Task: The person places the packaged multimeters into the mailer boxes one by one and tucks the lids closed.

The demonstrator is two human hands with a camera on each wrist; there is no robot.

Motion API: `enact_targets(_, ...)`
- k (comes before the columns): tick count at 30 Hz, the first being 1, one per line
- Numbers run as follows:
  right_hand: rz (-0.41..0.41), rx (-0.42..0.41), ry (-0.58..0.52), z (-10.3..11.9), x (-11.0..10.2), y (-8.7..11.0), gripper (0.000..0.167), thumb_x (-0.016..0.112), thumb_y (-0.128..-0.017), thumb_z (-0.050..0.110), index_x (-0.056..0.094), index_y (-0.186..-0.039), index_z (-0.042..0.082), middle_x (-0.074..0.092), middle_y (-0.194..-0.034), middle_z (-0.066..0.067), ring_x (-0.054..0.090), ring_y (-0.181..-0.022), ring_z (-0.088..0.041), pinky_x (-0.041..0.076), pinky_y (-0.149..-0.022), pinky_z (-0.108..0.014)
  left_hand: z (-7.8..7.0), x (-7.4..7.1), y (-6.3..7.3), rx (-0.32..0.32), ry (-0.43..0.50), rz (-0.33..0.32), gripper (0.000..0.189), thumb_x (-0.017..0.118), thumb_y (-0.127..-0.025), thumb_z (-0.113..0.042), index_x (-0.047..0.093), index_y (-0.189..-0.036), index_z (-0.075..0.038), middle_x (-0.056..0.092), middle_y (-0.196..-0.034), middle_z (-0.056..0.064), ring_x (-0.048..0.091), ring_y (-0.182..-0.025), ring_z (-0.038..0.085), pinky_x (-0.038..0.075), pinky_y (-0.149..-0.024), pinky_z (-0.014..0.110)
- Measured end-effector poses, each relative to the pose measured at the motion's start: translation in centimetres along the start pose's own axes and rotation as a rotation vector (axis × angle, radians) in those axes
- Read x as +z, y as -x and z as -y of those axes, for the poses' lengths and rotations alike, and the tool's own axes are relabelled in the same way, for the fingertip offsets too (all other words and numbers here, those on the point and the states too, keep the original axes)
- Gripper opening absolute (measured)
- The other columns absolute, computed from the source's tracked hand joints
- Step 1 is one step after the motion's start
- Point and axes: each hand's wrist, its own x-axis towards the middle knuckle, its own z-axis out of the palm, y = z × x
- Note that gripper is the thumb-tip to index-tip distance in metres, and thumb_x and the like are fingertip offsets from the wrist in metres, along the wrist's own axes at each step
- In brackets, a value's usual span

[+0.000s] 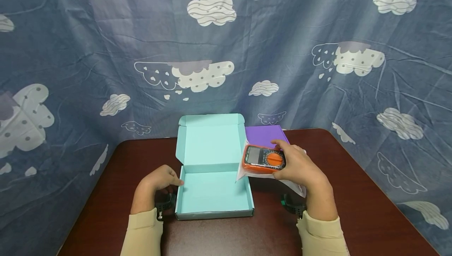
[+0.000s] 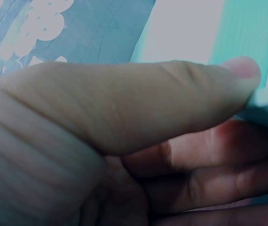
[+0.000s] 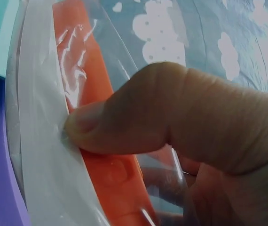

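An orange multimeter with a grey screen and a round dial lies in a clear plastic bag. My right hand grips it by its right end, above the table beside the light blue box. In the right wrist view the thumb presses the orange side through the plastic. The light blue cardboard box stands with its lid raised at the back, and its inside is bare. At its left wall my left hand pinches the edge, thumb on top and fingers outside, as the left wrist view shows.
A purple box lies behind the multimeter, partly covered by it and the bag. The dark brown table ends at the back against a blue cloud-patterned curtain. Each wrist wears a dark strap.
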Motion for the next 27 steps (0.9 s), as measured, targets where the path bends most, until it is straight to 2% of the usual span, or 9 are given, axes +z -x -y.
enact_targets(6, 0.021, -0.042, 0.013, 0.9, 0.8, -0.3, 0.095, 0.091, -0.06, 0.009, 0.05, -0.145, 0.01, 0.064, -0.109, -0.003, 0.052, -0.103, -0.03, 0.046, -0.083, -0.045, 0.1, 0.1, 0.1, 0.007, 0.009, -0.003, 0.039, 0.081, -0.088, -0.015, 0.056, -0.058, -0.008, 0.062, -0.061, 0.009, 0.062, -0.061, 0.025, 0.055, -0.06, 0.041)
enact_targets(20, 0.074, -0.141, 0.072, 3.3, 3.4, -0.8, 0.095, 0.093, -0.054, 0.009, 0.055, -0.141, 0.011, 0.064, -0.109, 0.002, 0.053, -0.102, -0.025, 0.042, -0.088, -0.048, 0.0, -0.1, 0.1, 0.033, -0.012, 0.008, 0.037, 0.081, -0.088, -0.016, 0.06, -0.06, -0.007, 0.061, -0.061, 0.008, 0.062, -0.06, 0.025, 0.055, -0.06, 0.042)
enact_targets(27, 0.108, -0.15, 0.084, 4.2, 4.6, -0.9, 0.095, 0.094, -0.054, 0.011, 0.056, -0.141, 0.013, 0.062, -0.11, 0.005, 0.052, -0.102, -0.022, 0.043, -0.087, -0.044, 0.0, -0.1, 0.3, 0.035, -0.019, -0.005, 0.039, 0.081, -0.087, -0.016, 0.056, -0.058, -0.008, 0.06, -0.058, 0.007, 0.062, -0.058, 0.025, 0.054, -0.059, 0.042)
